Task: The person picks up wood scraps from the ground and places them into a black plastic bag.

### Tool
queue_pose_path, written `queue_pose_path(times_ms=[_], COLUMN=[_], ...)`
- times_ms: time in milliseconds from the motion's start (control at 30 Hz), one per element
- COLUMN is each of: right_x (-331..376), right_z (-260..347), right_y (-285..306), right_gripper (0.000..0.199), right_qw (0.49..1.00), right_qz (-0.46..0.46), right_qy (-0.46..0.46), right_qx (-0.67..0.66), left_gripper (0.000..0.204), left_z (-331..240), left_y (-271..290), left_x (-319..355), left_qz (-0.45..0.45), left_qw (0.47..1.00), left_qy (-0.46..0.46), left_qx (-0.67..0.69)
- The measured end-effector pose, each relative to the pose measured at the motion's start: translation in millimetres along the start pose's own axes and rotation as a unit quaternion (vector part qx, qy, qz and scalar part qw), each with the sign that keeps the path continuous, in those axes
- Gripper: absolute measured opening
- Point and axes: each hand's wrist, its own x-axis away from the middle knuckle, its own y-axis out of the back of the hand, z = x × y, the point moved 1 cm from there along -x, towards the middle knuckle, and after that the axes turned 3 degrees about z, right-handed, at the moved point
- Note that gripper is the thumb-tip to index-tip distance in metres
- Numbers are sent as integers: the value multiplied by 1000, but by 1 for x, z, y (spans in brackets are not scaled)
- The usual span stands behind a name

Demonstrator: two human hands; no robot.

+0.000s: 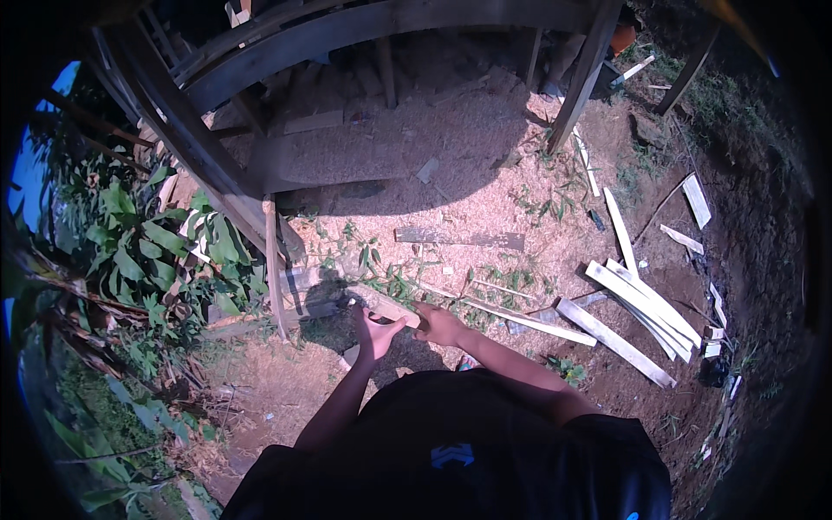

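Two hands meet at frame centre: my left hand [378, 330] curls around something small I cannot make out, my right hand [439, 325] rests half-closed on a pale plank [520, 317]. Beyond, sawdust ground [451, 139] fades under shadowed beams [347, 30].

Pale, rough-sawn plank [394, 310], short and flat, held low over the sawdust-strewn ground between both hands, near the centre of the scene. Its left end, at the left hand [374, 332], lies partly in the shadow by a thin upright post; its right end meets the right hand [439, 326], which grips it from the near side. It sits roughly level, tilting a little down to the right.
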Motion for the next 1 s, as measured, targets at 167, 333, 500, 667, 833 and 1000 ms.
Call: queue_pose_path(times_ms=[167, 333, 500, 667, 833, 1000], right_x=[-5, -2, 1, -9, -12, -14], right_z=[-1, -13, 1, 7, 33, 44], right_y=[-15, -8, -20, -31, -42, -48], right_gripper=[67, 58, 59, 60, 56, 40], right_qw=[998, 983, 986, 996, 984, 987], right_qz=[-55, 90, -9, -81, -154, -153], right_qy=[3, -145, -118, 48, 82, 50], right_qx=[-10, 64, 121, 4, 24, 2], left_gripper=[113, 116, 111, 107, 109, 115], left_z=[4, -19, -7, -32, -10, -19], left_y=[-5, -6, 15, 11, 29, 26], left_x=[2, 12, 12, 17, 30, 40], left_qz=[5, -22, -54, -47, -67, -72], left_qw=[1000, 999, 998, 998, 997, 997], left_qy=[5, 41, 16, -11, 32, 20], left_qx=[22, 17, -29, 45, -14, -15])
